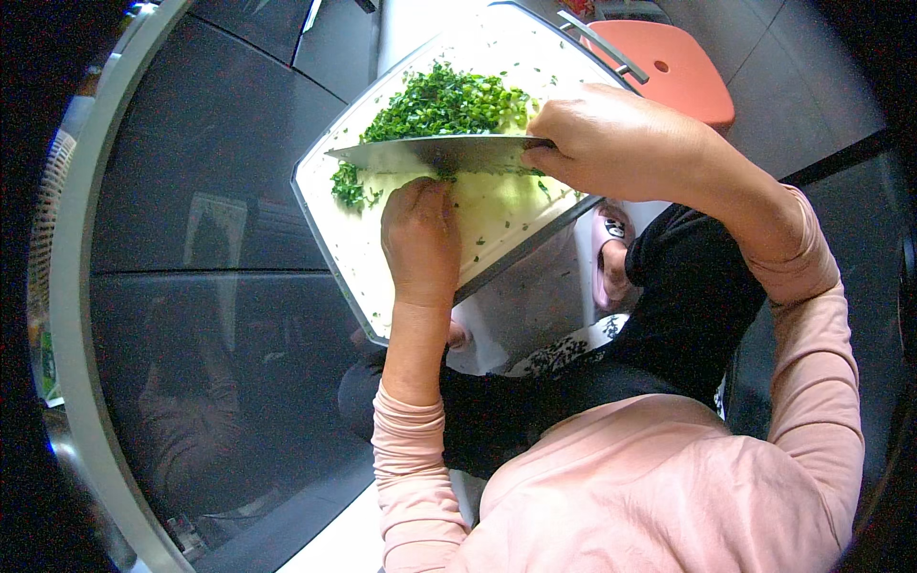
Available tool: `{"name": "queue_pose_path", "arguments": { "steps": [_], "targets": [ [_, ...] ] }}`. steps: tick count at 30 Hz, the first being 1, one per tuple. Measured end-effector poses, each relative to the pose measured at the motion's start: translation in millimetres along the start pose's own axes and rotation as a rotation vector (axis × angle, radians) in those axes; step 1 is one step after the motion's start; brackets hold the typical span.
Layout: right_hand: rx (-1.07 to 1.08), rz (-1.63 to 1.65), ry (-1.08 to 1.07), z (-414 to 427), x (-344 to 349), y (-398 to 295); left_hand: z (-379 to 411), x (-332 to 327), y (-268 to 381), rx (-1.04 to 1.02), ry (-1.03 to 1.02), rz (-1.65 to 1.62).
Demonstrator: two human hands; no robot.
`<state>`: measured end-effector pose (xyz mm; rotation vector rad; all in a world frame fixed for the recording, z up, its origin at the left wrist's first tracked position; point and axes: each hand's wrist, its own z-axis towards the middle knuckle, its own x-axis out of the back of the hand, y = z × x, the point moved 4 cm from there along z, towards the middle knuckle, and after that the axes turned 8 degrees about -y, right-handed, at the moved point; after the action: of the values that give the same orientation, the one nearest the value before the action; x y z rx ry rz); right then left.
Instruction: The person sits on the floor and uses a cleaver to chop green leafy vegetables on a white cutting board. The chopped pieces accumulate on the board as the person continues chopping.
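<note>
My right hand (623, 147) grips the handle end of a wide-bladed kitchen knife (437, 152), whose blade points left across a pale cutting board (415, 265). Behind the blade lies a heap of finely chopped green leaves and stalks (448, 104). A smaller clump of chopped greens (349, 188) sits in front of the knife, near the tip. My left hand (423, 233) is curled over the board just in front of the blade. Its fingertips are bunched close to the blade, and whether they pinch any greens is hidden.
An orange plastic stool (663, 71) stands beyond the board's right corner, near a metal bar handle (605, 46). Dark glossy cabinet panels (215, 143) rise at left. Below the board are my legs in black trousers (695, 286) and a pink slipper (609, 251).
</note>
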<state>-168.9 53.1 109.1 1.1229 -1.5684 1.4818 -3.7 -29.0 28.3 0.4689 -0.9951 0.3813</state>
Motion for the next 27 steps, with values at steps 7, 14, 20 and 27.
{"name": "queue_pose_path", "arguments": {
  "steps": [7, 14, 20, 27],
  "targets": [
    [-0.034, 0.03, -0.084, -4.7, -0.9, 2.6, 1.0, 1.3, -1.5, 0.011, 0.014, -0.025],
    [0.029, -0.122, -0.161, -0.5, -13.7, 12.5, 0.5, 2.7, -0.5, 0.035, 0.015, -0.023],
    [0.052, -0.107, -0.091, 28.4, -22.6, -17.4, -2.0, 1.6, -0.2, 0.049, -0.002, -0.027],
    [0.0, -0.007, -0.077, 44.8, -16.8, -35.0, -4.5, 0.8, -1.3, 0.003, 0.032, -0.036]
  ]
}}
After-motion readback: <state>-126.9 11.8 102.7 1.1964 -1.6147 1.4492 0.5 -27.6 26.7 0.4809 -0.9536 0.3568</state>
